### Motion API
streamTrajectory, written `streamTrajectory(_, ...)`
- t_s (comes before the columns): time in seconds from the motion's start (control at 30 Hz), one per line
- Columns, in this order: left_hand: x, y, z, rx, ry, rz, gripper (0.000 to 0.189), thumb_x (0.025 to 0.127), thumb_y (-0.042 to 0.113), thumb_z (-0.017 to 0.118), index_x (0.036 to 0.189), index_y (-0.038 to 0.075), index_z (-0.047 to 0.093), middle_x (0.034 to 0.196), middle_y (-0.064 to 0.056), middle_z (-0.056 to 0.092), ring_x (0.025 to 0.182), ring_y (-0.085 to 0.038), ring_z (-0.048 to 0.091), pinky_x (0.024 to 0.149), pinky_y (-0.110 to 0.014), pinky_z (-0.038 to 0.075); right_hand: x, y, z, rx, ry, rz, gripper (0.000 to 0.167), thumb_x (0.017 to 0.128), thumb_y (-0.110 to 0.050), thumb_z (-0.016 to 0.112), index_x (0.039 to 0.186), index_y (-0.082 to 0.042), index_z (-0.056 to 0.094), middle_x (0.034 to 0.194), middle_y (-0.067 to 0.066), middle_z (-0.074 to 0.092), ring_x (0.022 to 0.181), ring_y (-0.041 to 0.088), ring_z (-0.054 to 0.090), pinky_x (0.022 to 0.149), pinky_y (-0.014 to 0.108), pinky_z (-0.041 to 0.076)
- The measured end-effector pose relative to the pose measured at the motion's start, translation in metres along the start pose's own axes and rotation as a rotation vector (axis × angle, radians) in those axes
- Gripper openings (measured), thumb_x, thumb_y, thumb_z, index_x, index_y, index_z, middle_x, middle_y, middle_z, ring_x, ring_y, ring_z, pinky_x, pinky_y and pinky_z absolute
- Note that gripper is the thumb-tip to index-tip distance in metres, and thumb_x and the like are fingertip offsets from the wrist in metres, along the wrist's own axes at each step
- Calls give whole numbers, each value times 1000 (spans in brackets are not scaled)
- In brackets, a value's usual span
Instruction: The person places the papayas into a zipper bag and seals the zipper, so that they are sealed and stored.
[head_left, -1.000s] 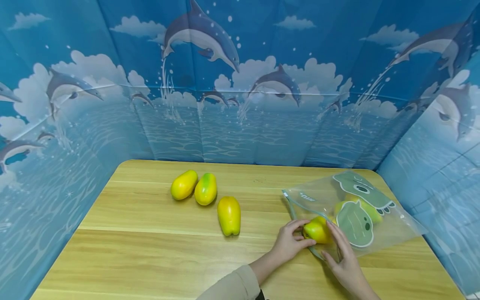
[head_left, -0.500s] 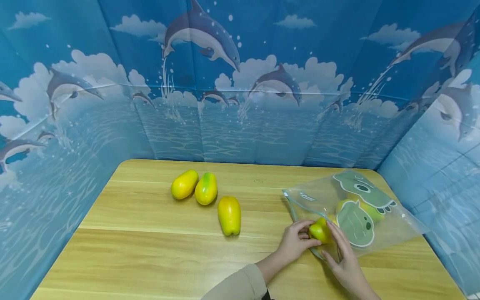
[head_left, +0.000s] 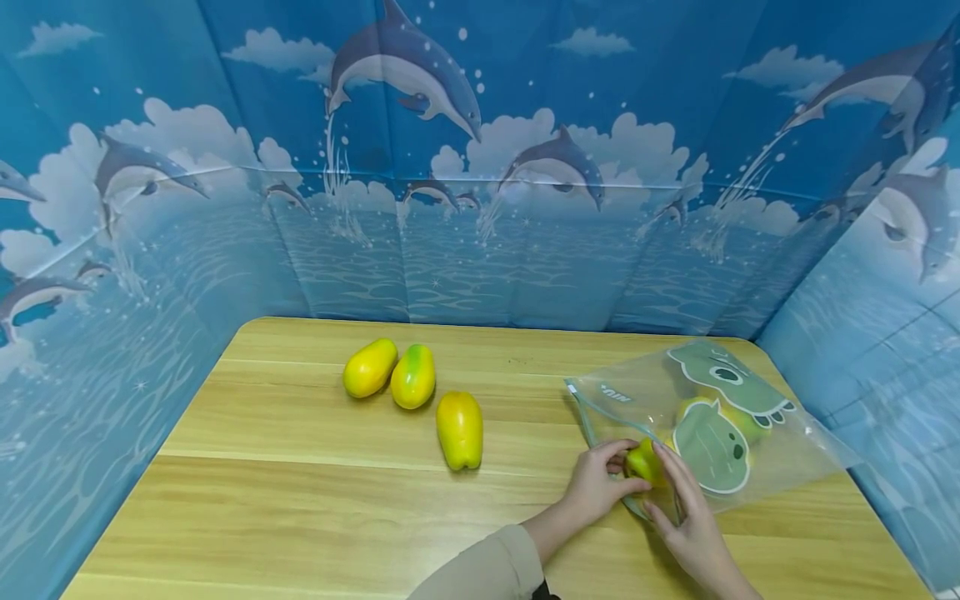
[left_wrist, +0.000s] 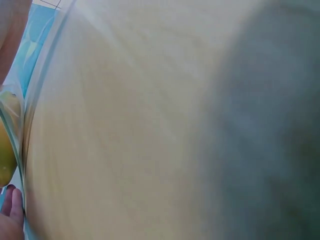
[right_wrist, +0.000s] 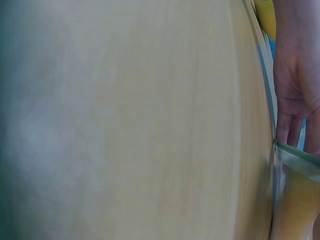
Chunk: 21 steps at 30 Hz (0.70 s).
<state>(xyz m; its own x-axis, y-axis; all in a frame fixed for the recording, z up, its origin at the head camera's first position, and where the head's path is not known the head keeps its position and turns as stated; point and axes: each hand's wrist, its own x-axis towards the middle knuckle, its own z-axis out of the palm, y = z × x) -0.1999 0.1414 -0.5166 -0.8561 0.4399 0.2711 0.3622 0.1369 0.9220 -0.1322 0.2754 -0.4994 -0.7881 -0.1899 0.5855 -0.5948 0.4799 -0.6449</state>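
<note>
In the head view, my left hand (head_left: 596, 487) reaches into the mouth of a clear zip bag (head_left: 795, 467) printed with a green cartoon animal. Its thumb and fingers hold the near end of a yellow-green papaya (head_left: 643, 462), which lies just inside the opening. My right hand (head_left: 693, 529) grips the bag's lip, fingers over the upper side and thumb below. Deeper in the bag, another yellow fruit (head_left: 753, 427) shows behind the print. The left wrist view catches part of the papaya (left_wrist: 6, 155) beside the green zip strip.
Three loose yellow papayas lie on the wooden table (head_left: 300, 517): one at the far left (head_left: 370, 368), a green-striped one (head_left: 413, 377) close by, and one nearer (head_left: 460, 431). A dolphin-print curtain (head_left: 480, 267) rises behind the table and along its sides.
My left hand has moved slightly right, pushing the papaya farther into the bag. My right hand stays at the bag's lip. The loose papayas have not moved.
</note>
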Motion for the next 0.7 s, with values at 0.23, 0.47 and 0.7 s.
streamTrajectory(0.23, 2, 2, 3, 57, 8, -21, 47, 75, 19, 74, 118, 10, 59, 114, -1, 62, 89, 0, 58, 71, -10, 47, 0, -1, -1, -2, -9, 2, 90, 54, 38, 57, 135, 14, 26, 146, 9, 24, 135, 5, 18, 104, 11, 20)
streamTrajectory(0.47, 1, 7, 3, 93, 25, -49, 47, 74, 20, 74, 118, 10, 60, 113, 0, 62, 85, -2, 58, 68, -10, 47, -1, 0, -1, -7, -5, 23, 90, 55, 37, 58, 136, 13, 26, 146, 3, 24, 135, 4, 17, 104, 10, 20)
streamTrajectory(0.7, 1, 8, 4, 81, 38, -68, 46, 73, 20, 75, 117, 12, 61, 108, 0, 62, 82, -2, 57, 67, -10, 47, -1, 0, 0, 3, 2, 14, 90, 54, 38, 57, 135, 14, 27, 145, 10, 25, 135, 6, 18, 104, 11, 21)
